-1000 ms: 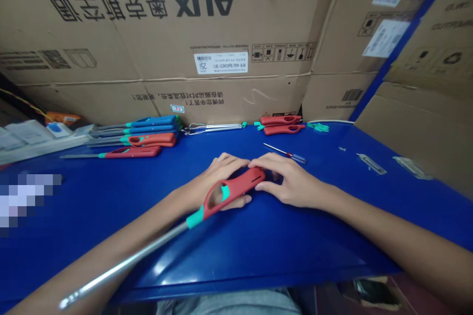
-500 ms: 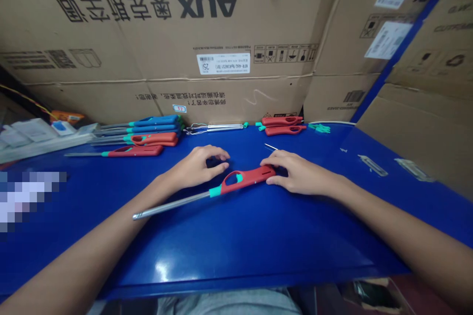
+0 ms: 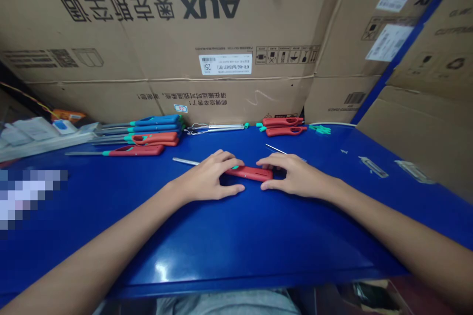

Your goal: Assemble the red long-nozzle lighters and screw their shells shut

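Both hands are on it now: the left hand and right hand cup in close from either end, fingers curled over a red lighter lying flat mid-table, its thin metal rod poking out past the left hand. That's a narrow, two-handed hold, and the danger is in the rod: a slip on that smooth body could swing it round. Watch the right side too, where a small screwdriver lies just beyond the right fingers, close enough to be knocked. The glossy blue table offers little friction, so a nudge could send the lighter skating. Further back, blue lighters and a red lighter sit near the cardboard boxes, with red handles off to the right.
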A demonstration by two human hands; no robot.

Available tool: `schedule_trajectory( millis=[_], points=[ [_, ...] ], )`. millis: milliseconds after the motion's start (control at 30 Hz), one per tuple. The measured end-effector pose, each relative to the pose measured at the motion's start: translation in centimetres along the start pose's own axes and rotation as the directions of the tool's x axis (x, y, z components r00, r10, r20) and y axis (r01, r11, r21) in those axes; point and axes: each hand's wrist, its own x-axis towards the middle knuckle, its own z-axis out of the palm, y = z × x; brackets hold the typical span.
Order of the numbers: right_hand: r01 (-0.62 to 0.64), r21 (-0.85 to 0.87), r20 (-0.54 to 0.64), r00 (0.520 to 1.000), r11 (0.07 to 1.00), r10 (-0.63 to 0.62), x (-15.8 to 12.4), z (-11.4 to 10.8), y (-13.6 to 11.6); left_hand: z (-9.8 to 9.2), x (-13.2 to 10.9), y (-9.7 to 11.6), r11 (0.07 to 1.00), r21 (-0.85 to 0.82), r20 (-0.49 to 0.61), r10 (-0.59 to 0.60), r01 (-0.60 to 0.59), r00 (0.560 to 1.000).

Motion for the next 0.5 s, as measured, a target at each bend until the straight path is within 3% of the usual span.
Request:
schedule_trajectory(
  millis=[100, 200, 267, 333, 500],
  points=[
    [-0.060, 0.042, -0.031, 0.998, 0.997, 0.062, 0.3, -2.3, 0.7, 0.2, 0.1, 0.5, 1.000, -0.004, 0.017, -0.005, 0.006, 1.000],
    [-0.176, -0.079, -0.223, 0.962, 0.981, 0.155, 0.2, -6.1, 2.6, 0.0, 0.1, 0.5, 1.000, 0.015, 0.031, -0.025, 0.025, 0.999],
    [-0.411, -0.210, -0.313, 0.888, 0.887, 0.337, -0.2, -8.7, 4.5, 0.0, 0.0, 0.4, 0.999, 0.020, 0.028, -0.029, 0.029, 0.999],
    [-0.663, -0.319, -0.242, 0.748, 0.677, 0.618, -1.0, -10.8, 6.3, 0.0, 0.0, 0.4, 1.000, 0.016, 0.018, -0.024, 0.024, 1.000],
    [-0.806, -0.362, -0.067, 0.525, 0.469, 0.849, -2.7, -12.9, 9.9, 0.0, 0.1, 0.4, 0.999, 0.038, 0.025, -0.023, 0.022, 0.999]
  ],
)
